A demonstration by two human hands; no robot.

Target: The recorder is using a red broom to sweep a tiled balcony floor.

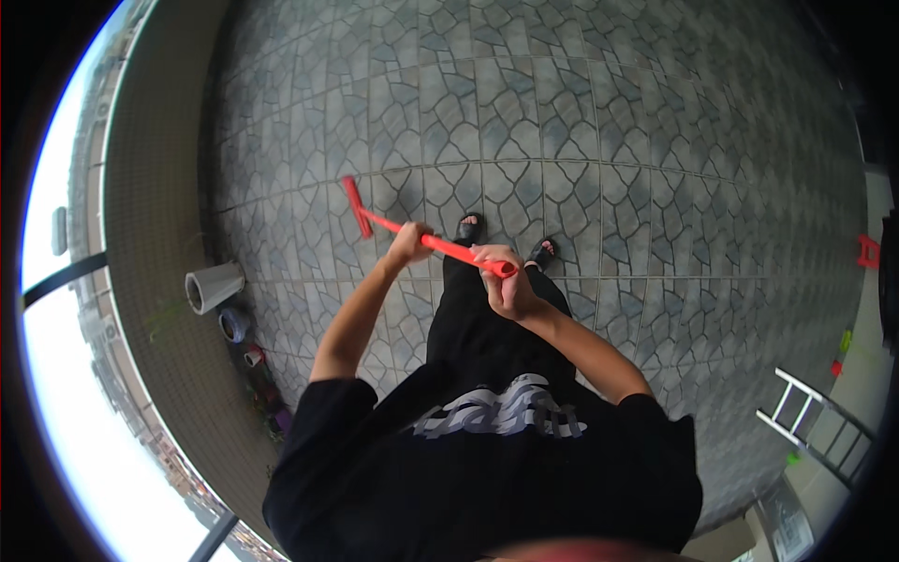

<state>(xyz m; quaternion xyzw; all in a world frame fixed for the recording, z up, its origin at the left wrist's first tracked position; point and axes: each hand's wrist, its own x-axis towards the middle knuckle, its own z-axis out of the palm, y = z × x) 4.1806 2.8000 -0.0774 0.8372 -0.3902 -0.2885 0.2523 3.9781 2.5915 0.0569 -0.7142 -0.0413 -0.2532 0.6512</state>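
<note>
shirt (487, 468): black, nearest the lens, fills lower frame.
right hand (510, 286): closed around top end of red handle, just above the shirt.
left hand (409, 242): wrapped on the shaft farther down.
squeegee (393, 225): red, slants from the hands down-left to the tiled floor (581, 122); head on the tiles left of the sandalled feet (506, 239).
handling: looks light, stiff, smooth shaft; two spaced grips suit it.
edges: parapet wall (159, 206) and pots (213, 287) left of squeegee; ladder (815, 421) far right.
room: open tiles beyond the head.
</note>
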